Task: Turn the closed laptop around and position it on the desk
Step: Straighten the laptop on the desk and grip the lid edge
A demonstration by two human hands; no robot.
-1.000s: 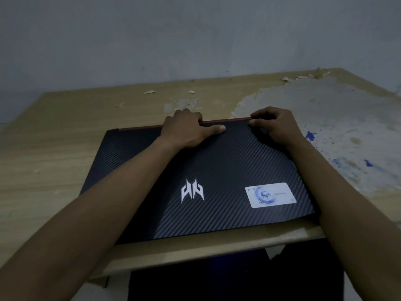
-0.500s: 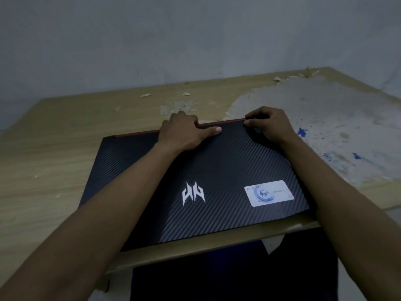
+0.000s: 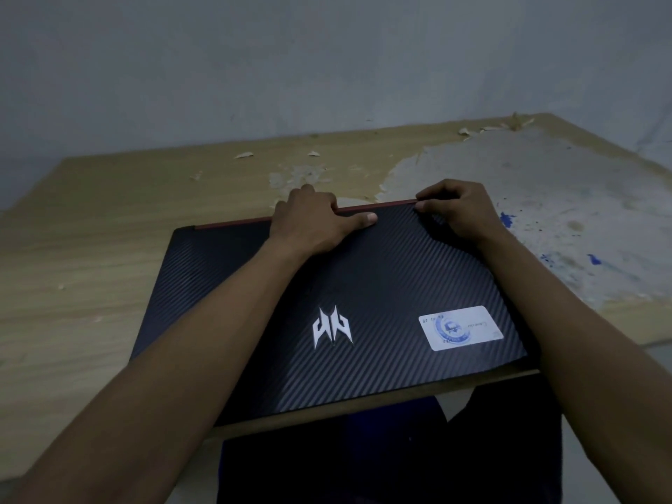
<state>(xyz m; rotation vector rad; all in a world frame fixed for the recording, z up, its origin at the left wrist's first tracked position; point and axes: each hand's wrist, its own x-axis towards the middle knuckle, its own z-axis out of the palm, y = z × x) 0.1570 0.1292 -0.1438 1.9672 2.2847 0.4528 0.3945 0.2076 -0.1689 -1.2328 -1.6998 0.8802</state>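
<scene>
A closed black laptop [image 3: 392,285] with a carbon-fibre pattern, a white logo and a white sticker lies flat on the wooden desk [image 3: 91,249], close to the near edge. A red strip runs along its far edge. My left hand [image 3: 312,223] grips that far edge near the middle, fingers curled over it, thumb flat on the lid. My right hand [image 3: 458,209] holds the far right corner the same way. Both forearms reach across the lid.
The desk top is worn, with a large peeled grey patch [image 3: 545,198] at the right, blue paint spots and curled flakes near the back. A grey wall [image 3: 327,67] stands right behind the desk. Dark clothing [image 3: 400,460] shows below the near edge.
The hands keep the same hold on the laptop's far edge. The laptop looks unmoved on the desk; only the view shifts slightly.
</scene>
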